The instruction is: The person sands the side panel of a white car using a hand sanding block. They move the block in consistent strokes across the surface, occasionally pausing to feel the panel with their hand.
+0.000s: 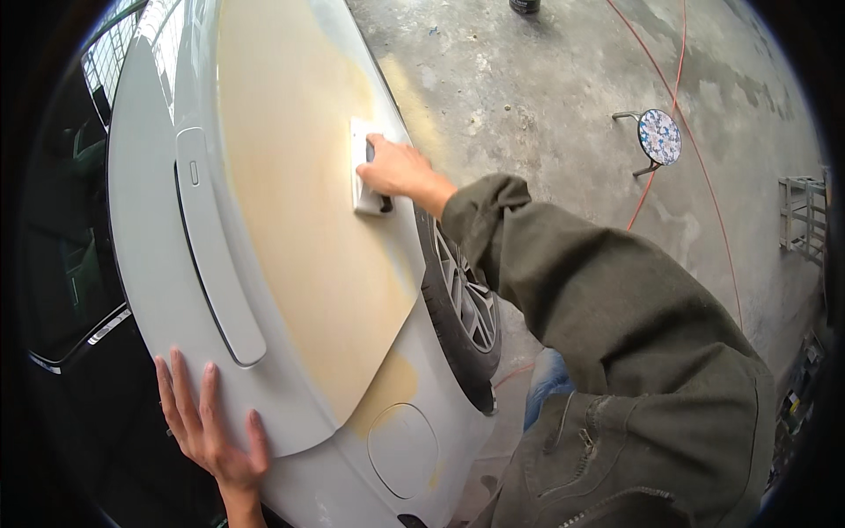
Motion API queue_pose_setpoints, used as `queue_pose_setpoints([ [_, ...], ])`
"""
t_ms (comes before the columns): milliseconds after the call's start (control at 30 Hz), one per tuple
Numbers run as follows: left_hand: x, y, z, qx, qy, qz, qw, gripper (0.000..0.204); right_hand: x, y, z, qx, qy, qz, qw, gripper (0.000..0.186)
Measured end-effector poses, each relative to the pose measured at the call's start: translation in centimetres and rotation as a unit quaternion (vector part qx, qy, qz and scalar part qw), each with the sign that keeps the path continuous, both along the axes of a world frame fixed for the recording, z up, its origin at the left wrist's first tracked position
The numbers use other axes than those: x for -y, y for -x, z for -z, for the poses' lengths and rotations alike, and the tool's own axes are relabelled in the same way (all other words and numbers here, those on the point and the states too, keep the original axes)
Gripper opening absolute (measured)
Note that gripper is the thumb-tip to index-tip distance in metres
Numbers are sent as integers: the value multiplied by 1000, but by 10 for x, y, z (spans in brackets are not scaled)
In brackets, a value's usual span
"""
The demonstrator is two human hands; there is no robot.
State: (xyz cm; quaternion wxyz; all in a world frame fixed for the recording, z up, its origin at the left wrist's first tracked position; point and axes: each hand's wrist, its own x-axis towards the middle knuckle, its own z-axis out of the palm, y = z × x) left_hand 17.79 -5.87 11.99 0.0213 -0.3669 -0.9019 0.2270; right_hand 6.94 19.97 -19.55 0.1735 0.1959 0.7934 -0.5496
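White and flat, the block (360,198) is clamped in my right fingers (380,148), which curl over its dark grip with the thumb and fingertips drawn in on it. My left fingers (182,396) are spread wide apart and grip nothing; they rest on the pale car door (145,229), just beside the lower end of its long handle (220,264). As for containers, I see only a dark can (525,5) on the concrete floor (528,88), cut off by the top edge of my view, so I cannot tell what is in it. The block lies directly beneath my right fingers, against the tan patch (308,220) near the side of the door closest to the wheel (471,304), and well apart from my left fingers, with much of the patch between them. A round fuel flap (403,449) sits beyond the curved door edge, with a smaller tan area next to it. Farther off on the floor stand a stool (659,138) with a patterned round seat and a metal rack (803,207), and a thin red hose (723,222) trails past the stool.
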Motion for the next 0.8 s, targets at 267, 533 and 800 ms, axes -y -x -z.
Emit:
queue_pose_setpoints([
  [267,-3,1,-8,-5,17,-14,1000,57,34,-53,-17,-83,-15,-35,996,70],
  [533,-2,4,0,-9,-12,-4,1000,55,-14,-35,43,4,-31,88,996,69],
  [800,-2,3,3,-10,-24,16,1000,57,15,-136,-34,-85,92,46,991,69],
])
